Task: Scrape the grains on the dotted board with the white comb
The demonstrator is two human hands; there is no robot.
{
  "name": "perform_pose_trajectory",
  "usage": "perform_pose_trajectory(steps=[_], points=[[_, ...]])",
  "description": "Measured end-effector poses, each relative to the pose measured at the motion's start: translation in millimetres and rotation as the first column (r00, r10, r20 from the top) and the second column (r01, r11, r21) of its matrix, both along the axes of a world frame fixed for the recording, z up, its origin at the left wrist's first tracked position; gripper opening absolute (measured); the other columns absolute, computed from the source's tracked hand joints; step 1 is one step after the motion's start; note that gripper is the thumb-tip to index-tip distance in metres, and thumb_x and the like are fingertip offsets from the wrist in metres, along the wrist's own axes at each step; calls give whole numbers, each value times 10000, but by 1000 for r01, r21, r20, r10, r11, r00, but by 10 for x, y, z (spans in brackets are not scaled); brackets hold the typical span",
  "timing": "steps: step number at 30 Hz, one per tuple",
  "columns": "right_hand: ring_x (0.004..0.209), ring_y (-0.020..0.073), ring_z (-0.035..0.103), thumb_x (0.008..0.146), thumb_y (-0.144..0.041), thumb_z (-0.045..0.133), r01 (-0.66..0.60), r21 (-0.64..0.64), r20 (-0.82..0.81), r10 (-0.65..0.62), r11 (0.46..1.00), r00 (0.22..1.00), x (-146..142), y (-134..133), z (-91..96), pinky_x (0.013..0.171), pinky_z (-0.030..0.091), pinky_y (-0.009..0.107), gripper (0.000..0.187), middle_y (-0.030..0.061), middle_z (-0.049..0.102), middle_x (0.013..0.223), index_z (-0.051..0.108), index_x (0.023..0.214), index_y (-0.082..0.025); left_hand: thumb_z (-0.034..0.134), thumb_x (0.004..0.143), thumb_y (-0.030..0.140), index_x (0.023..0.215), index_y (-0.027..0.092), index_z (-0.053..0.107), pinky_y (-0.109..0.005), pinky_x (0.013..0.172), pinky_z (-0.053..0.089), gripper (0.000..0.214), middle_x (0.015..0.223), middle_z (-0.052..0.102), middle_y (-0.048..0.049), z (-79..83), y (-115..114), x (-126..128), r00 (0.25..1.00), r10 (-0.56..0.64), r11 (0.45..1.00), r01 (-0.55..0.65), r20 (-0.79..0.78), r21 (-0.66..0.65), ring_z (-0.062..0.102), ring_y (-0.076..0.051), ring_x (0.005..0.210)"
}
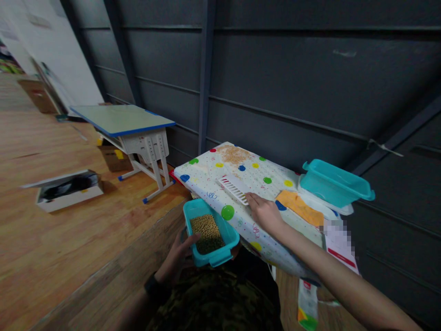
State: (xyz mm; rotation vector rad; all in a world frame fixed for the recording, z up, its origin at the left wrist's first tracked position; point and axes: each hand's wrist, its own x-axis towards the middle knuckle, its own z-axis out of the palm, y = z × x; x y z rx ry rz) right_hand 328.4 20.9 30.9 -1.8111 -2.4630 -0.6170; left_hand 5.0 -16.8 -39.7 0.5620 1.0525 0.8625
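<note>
My left hand (179,259) grips the near rim of a teal plastic box (193,209) that holds a heap of tan beans (206,233). I hold the box just off the near edge of a small table covered with a white cloth with coloured dots (206,177). My right hand (264,212) reaches over the cloth, fingers closed on the end of a white slotted scraper (234,187) lying flat on it. A patch of scattered tan grains (234,154) lies at the table's far end.
A second teal box (332,184) sits on a white lid at the table's right, beside an orange cloth (299,206) and a printed paper. A blue-edged desk (120,119) and an open cardboard box (67,188) stand on the wooden floor to the left. A dark wall runs behind.
</note>
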Motion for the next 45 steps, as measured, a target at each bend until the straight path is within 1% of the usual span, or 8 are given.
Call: perform_pose_trajectory(steps=[3,9,15,22,29,36,41,45], points=[[1310,262,757,996,-15,539,-59,43,27,58,997,998,-20,-18,-18,1075,637,360,521,220,738,1461,692,1490,-80,971,783,525,1685,307,438,-486,833,706,1070,1492,747,-200,-17,13,-1,999,-23,1000,23,-35,7,818,-409,1153],[1252,273,785,1002,-14,542,102,3,-5,-102,995,995,-18,110,28,1013,665,361,482,218,764,1414,719,1445,-82,932,812,543,1673,304,417,-491,784,705,1031,1492,749,-190,9,26,10,996,-16,1000,17,-83,16,815,-428,1164],[1306,263,759,1014,-27,518,-97,15,9,96,995,995,-107,-52,2,1064,643,356,511,210,745,1455,701,1487,-96,908,850,506,1696,308,370,-464,756,699,1022,1473,761,-189,6,23,18,997,-22,1000,23,-74,8,816,-422,1170],[1221,259,794,992,-31,543,123,-1,-9,-123,992,992,-184,46,81,992,667,332,518,202,761,1430,705,1476,-118,932,820,561,1648,322,422,-419,723,692,1001,1473,754,-181,-3,-21,51,998,-32,999,33,-53,28,826,-395,1124],[1309,257,757,993,-31,535,-118,37,-41,120,992,992,-265,-209,-11,1072,637,346,522,205,748,1455,694,1487,-89,942,825,532,1614,293,455,-400,680,698,957,1465,739,-179,9,0,117,997,3,996,4,-75,87,836,-343,1023],[1187,272,810,975,-37,562,72,51,-44,-70,996,997,-259,-322,-14,972,675,337,503,216,775,1394,720,1448,-108,947,818,546,1624,323,415,-370,662,691,991,1461,734,-169,13,-21,165,998,2,999,2,-67,50,838,-328,1026],[1249,288,786,934,-9,588,-92,102,-23,95,991,995,-486,-478,-175,989,675,345,536,225,763,1414,724,1445,-95,956,825,531,1538,298,513,-426,758,725,871,1453,746,-168,91,-77,247,999,-35,998,35,6,42,839,-351,1083],[1160,250,818,977,-46,537,-132,204,-155,165,970,974,-475,-450,-139,990,672,328,505,190,802,1356,733,1439,-99,944,833,557,1518,267,540,-446,761,731,846,1426,764,-184,120,-79,278,999,-43,997,44,-25,57,842,-364,1073]])
